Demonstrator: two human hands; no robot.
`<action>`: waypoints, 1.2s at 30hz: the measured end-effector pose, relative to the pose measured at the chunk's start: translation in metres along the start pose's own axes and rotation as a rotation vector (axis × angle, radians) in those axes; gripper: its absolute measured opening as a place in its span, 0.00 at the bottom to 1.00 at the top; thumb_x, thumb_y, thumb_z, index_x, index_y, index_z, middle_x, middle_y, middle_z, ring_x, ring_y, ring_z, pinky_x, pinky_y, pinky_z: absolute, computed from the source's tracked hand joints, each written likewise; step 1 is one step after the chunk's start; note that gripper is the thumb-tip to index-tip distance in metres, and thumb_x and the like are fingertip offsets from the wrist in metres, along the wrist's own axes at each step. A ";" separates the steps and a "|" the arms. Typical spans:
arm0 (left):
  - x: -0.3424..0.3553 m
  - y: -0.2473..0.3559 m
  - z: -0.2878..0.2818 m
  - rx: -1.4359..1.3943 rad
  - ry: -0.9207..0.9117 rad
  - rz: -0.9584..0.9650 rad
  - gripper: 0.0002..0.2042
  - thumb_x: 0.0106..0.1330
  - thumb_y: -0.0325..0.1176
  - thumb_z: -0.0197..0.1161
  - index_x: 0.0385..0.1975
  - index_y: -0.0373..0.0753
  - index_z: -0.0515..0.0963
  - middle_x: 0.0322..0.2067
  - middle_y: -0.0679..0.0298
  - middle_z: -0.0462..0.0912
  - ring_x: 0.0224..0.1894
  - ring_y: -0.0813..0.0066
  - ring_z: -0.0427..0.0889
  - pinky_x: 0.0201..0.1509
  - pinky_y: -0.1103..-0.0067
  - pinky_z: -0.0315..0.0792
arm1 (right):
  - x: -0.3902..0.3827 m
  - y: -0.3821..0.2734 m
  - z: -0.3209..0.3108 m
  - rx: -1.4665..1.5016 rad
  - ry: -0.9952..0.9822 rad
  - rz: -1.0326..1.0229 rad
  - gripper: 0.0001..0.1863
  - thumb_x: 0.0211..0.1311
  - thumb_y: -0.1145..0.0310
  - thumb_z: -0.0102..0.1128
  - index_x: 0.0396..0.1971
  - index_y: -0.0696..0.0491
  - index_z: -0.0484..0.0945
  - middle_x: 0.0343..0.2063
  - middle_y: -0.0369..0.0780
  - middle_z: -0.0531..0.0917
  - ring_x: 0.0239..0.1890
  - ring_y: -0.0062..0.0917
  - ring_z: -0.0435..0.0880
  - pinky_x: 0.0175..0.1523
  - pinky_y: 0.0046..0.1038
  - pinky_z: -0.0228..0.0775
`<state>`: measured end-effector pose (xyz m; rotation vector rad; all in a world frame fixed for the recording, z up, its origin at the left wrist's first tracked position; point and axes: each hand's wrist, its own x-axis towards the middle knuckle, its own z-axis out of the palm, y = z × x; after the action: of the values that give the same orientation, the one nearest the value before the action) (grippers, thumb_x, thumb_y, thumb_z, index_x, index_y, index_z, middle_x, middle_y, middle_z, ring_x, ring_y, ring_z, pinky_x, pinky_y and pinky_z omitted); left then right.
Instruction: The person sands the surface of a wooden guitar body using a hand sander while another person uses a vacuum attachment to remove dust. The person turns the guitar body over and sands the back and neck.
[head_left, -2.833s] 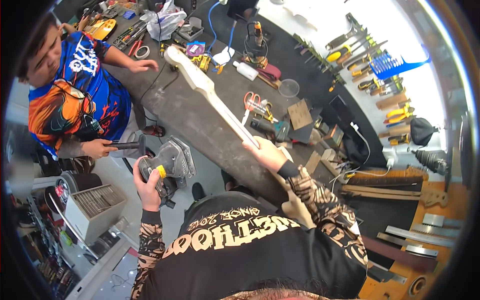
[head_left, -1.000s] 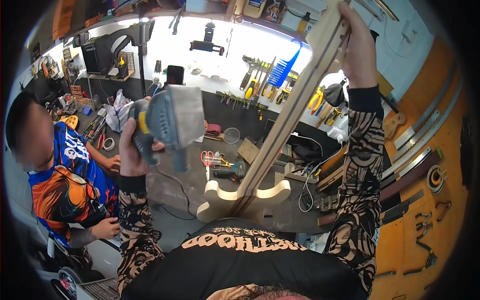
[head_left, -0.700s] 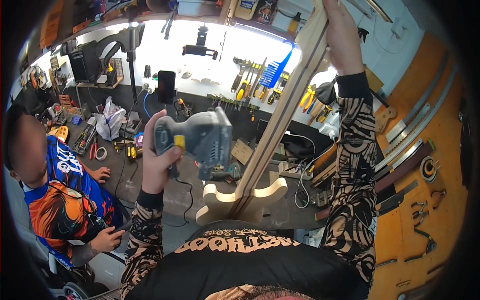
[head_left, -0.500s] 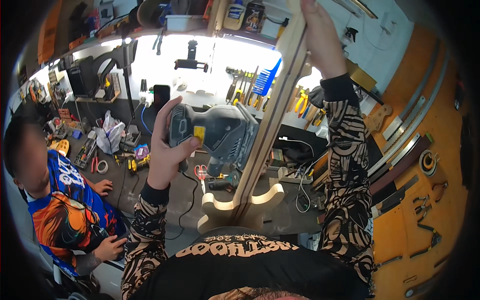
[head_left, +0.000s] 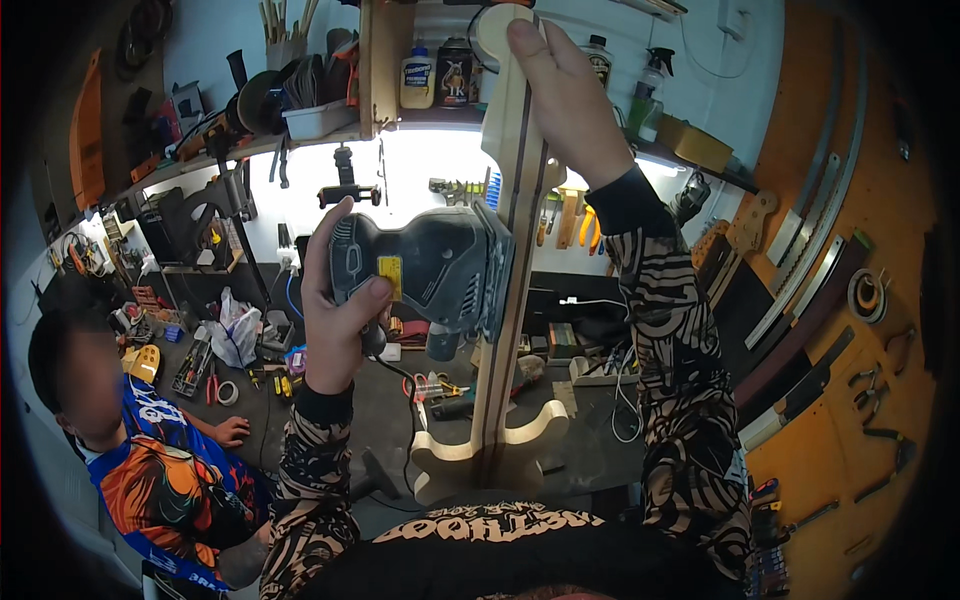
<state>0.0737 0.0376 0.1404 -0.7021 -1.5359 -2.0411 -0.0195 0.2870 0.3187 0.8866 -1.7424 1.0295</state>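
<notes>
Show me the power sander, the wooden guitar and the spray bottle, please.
Power sander (head_left: pixel 428 262): head view, middle of its dark housing.
Wooden guitar (head_left: pixel 522 218): head view, on its striped neck.
Spray bottle (head_left: pixel 647 92): head view, on the bottle below its black trigger.

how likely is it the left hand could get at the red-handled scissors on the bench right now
Probably not straight away: the left hand is wrapped around the sander, so it would likely need freeing first. The scissors lie in plain view on the bench.
</notes>
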 end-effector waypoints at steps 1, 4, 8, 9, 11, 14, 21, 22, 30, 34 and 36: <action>0.003 -0.004 0.003 0.058 0.025 0.040 0.44 0.63 0.35 0.77 0.81 0.41 0.65 0.58 0.62 0.81 0.39 0.82 0.83 0.38 0.83 0.78 | -0.002 0.000 -0.001 0.086 -0.050 0.015 0.36 0.85 0.36 0.49 0.63 0.57 0.80 0.48 0.40 0.88 0.50 0.28 0.86 0.58 0.27 0.76; 0.008 -0.004 0.003 0.132 0.038 0.082 0.46 0.63 0.40 0.77 0.82 0.43 0.63 0.59 0.60 0.80 0.35 0.80 0.83 0.33 0.81 0.79 | -0.005 -0.009 -0.003 0.097 -0.029 0.066 0.37 0.85 0.35 0.48 0.64 0.58 0.79 0.48 0.40 0.87 0.50 0.26 0.84 0.60 0.27 0.73; 0.010 0.008 -0.002 0.123 0.048 0.109 0.45 0.62 0.38 0.80 0.79 0.37 0.67 0.65 0.60 0.79 0.62 0.74 0.81 0.69 0.75 0.73 | 0.001 -0.006 0.006 0.104 -0.047 0.071 0.37 0.85 0.35 0.49 0.64 0.57 0.79 0.48 0.40 0.87 0.50 0.24 0.84 0.59 0.27 0.75; 0.012 0.010 0.005 0.097 0.034 0.104 0.45 0.62 0.38 0.81 0.79 0.37 0.67 0.65 0.60 0.79 0.64 0.73 0.80 0.71 0.74 0.72 | -0.002 -0.005 0.001 0.113 -0.012 0.060 0.36 0.85 0.36 0.48 0.63 0.58 0.78 0.45 0.42 0.87 0.47 0.26 0.85 0.58 0.30 0.76; 0.015 0.014 0.017 0.070 0.011 0.090 0.45 0.62 0.37 0.81 0.79 0.37 0.67 0.66 0.59 0.79 0.65 0.73 0.80 0.73 0.73 0.71 | -0.006 -0.004 -0.008 0.122 0.026 0.049 0.35 0.86 0.37 0.48 0.61 0.59 0.78 0.43 0.44 0.87 0.45 0.29 0.86 0.57 0.32 0.77; 0.018 0.016 0.008 0.050 -0.001 0.089 0.45 0.63 0.37 0.82 0.79 0.37 0.66 0.65 0.59 0.79 0.64 0.73 0.81 0.72 0.73 0.72 | -0.004 -0.015 -0.008 0.114 0.007 0.083 0.36 0.86 0.36 0.49 0.61 0.59 0.78 0.42 0.42 0.86 0.44 0.26 0.84 0.56 0.31 0.76; 0.023 0.015 0.008 -0.008 -0.065 0.073 0.45 0.63 0.35 0.82 0.80 0.36 0.66 0.61 0.62 0.81 0.61 0.75 0.81 0.69 0.75 0.75 | -0.006 -0.018 -0.013 0.119 0.027 0.085 0.35 0.86 0.37 0.50 0.63 0.58 0.79 0.43 0.37 0.85 0.44 0.20 0.82 0.53 0.26 0.76; 0.025 0.018 0.008 -0.018 -0.070 0.067 0.45 0.63 0.35 0.82 0.80 0.36 0.66 0.60 0.62 0.81 0.61 0.75 0.81 0.69 0.75 0.75 | -0.006 -0.020 -0.013 0.113 0.035 0.084 0.35 0.85 0.37 0.50 0.64 0.57 0.79 0.44 0.35 0.85 0.43 0.18 0.83 0.51 0.23 0.77; 0.029 0.019 0.008 -0.064 -0.088 0.064 0.45 0.63 0.32 0.82 0.80 0.37 0.65 0.61 0.62 0.80 0.61 0.75 0.80 0.70 0.75 0.74 | -0.013 -0.035 -0.020 0.135 0.054 0.182 0.34 0.86 0.38 0.51 0.63 0.58 0.78 0.44 0.36 0.84 0.43 0.17 0.83 0.48 0.22 0.78; 0.030 0.022 0.008 -0.074 -0.098 0.080 0.44 0.64 0.32 0.82 0.80 0.37 0.65 0.62 0.62 0.79 0.62 0.75 0.80 0.70 0.74 0.74 | -0.014 -0.042 -0.021 0.109 0.098 0.168 0.36 0.86 0.37 0.49 0.62 0.60 0.78 0.43 0.37 0.85 0.44 0.20 0.81 0.55 0.23 0.74; 0.030 0.025 0.008 -0.087 -0.088 0.087 0.44 0.64 0.32 0.82 0.80 0.38 0.65 0.61 0.62 0.79 0.61 0.76 0.80 0.70 0.74 0.74 | -0.016 -0.045 -0.023 0.094 0.091 0.186 0.36 0.86 0.37 0.49 0.62 0.59 0.78 0.44 0.38 0.85 0.46 0.21 0.82 0.56 0.24 0.74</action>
<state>0.0682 0.0368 0.1804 -0.8870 -1.4451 -2.0462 0.0336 0.2922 0.3211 0.7335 -1.7359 1.2627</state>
